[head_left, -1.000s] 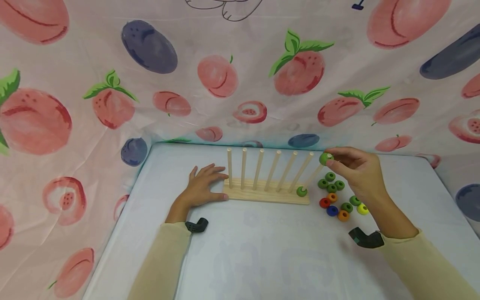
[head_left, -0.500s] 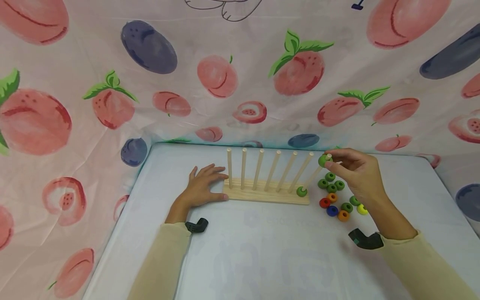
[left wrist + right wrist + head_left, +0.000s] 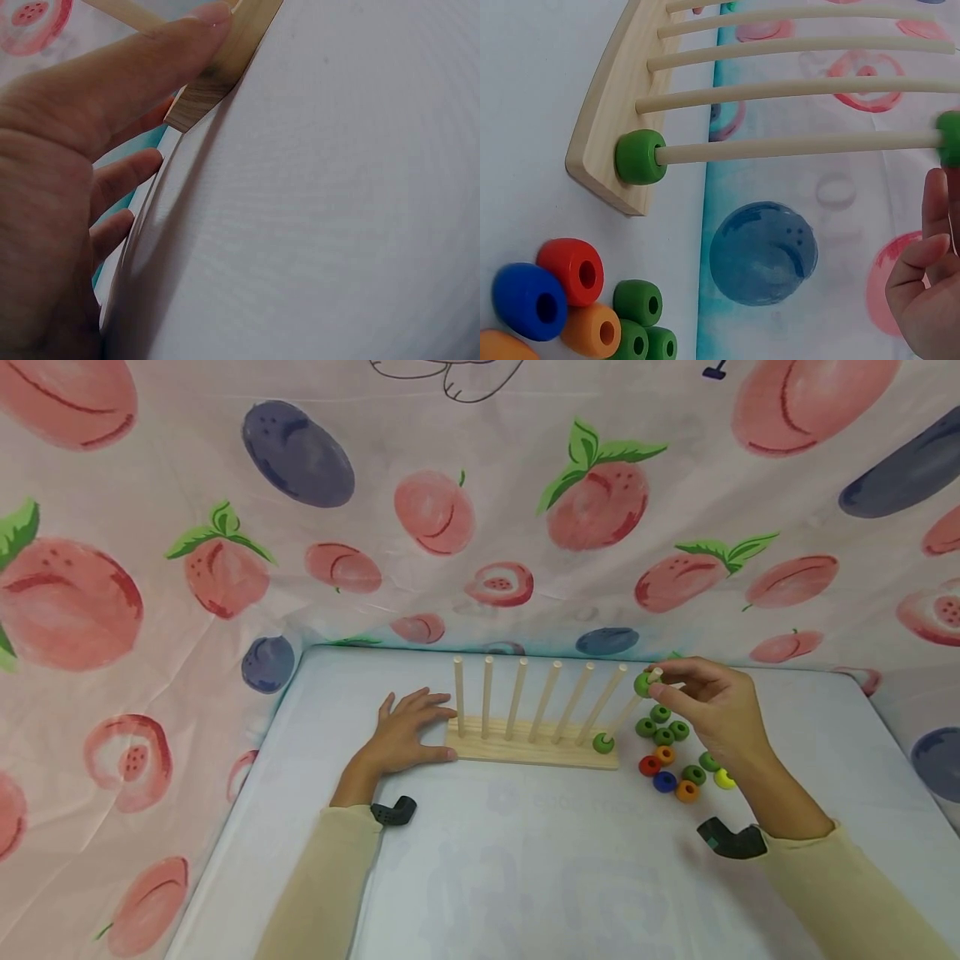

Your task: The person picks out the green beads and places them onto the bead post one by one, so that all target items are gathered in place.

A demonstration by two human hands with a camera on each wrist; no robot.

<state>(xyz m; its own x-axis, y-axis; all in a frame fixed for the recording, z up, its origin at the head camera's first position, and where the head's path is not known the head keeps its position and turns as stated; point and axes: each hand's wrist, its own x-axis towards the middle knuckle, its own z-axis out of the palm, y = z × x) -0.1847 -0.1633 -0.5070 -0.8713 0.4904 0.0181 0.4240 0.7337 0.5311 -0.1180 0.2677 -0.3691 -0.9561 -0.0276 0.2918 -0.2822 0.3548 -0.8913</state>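
Observation:
A wooden peg rack (image 3: 525, 752) with a row of upright pegs stands on the table. One green bead (image 3: 603, 743) sits at the foot of its rightmost peg. At the top of that same peg, my right hand (image 3: 712, 706) pinches a second green bead (image 3: 643, 684) between thumb and fingers; the peg's tip pokes through the bead. My left hand (image 3: 405, 735) rests at the rack's left end, fingers spread, thumb on the base's front corner. In the left wrist view the thumb (image 3: 165, 56) touches the wooden base (image 3: 206, 94), the other fingers lying behind it.
Right of the rack lie loose beads: several green ones (image 3: 663, 737), a red bead (image 3: 649, 766), a blue bead (image 3: 664, 782), orange beads (image 3: 687, 791) and a yellow bead (image 3: 724, 778). A fruit-patterned cloth (image 3: 495, 527) hangs behind the white table (image 3: 540, 860).
The right hand has brought the green bead slightly down and left, onto the tip of the rightmost peg. The left hand and the rack have stayed still.

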